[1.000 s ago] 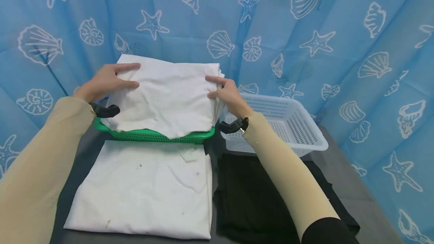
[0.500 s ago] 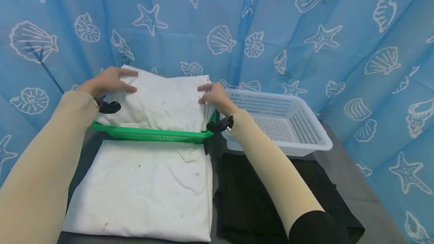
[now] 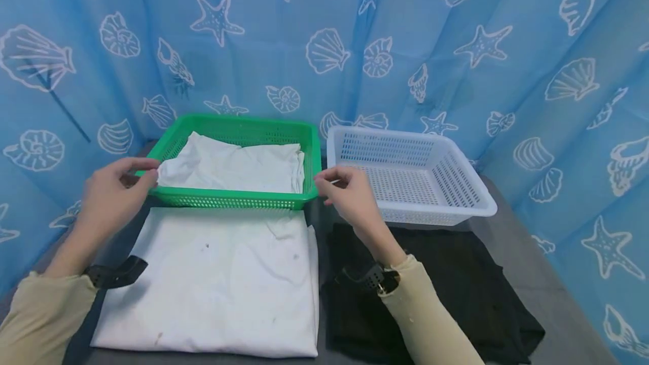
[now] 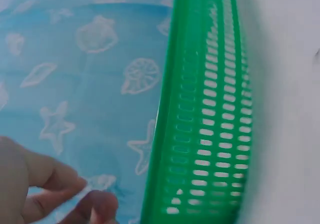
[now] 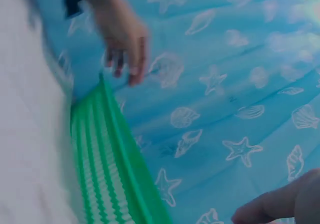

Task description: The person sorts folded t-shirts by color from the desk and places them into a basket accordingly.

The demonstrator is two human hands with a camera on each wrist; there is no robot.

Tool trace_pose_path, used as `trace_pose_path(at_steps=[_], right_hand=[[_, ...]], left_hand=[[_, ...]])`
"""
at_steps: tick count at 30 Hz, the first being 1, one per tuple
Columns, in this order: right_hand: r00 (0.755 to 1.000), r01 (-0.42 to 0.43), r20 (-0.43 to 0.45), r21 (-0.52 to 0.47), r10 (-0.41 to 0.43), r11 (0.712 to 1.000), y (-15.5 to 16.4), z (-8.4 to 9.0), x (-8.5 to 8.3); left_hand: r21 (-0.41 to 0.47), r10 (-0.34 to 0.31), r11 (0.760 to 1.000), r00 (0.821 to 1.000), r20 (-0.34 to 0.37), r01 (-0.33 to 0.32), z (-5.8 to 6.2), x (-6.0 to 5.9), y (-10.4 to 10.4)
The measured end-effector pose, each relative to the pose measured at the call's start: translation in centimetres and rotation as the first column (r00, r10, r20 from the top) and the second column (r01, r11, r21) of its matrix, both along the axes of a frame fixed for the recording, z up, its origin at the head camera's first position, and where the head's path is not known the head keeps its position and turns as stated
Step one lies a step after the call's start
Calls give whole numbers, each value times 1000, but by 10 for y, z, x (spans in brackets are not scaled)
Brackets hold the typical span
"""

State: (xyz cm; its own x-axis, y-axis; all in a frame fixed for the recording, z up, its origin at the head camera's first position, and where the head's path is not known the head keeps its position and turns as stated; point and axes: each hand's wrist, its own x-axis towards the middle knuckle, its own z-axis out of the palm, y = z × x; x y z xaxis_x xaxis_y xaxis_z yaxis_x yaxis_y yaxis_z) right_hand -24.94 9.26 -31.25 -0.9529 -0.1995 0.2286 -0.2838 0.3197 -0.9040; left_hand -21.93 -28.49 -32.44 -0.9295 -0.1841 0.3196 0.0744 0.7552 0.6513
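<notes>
L hand [image 3: 109, 187] & R hand [image 3: 350, 196] loose, empty, flanking perforated green basket [image 3: 228, 200] w/ folded white cloth [image 3: 233, 168].

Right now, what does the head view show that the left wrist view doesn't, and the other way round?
Only the head view shows the white basket, the folded white cloth lying in the green basket, the white cloth and black cloth on the table, and the right hand. Only the left wrist view shows the green basket's perforated side wall close up, against the curtain. Both show the green basket, the blue seashell curtain and the left hand, holding nothing.
</notes>
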Motion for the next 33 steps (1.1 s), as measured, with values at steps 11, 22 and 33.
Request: trace_pose_path(at_steps=[11,22,33], right_hand=[[940,-59,341,101,21,993,-8,-52,21],[927,-225,327,97,182,970,-17,-66,21],[889,-253,394,-4,234,967,-12,-72,18]], left_hand=[[149,-49,989,963,265,10,-68,29,-23],[273,-284,943,884,370,189,-87,29,-34],[265,-262,942,943,205,204,-80,38,-29]])
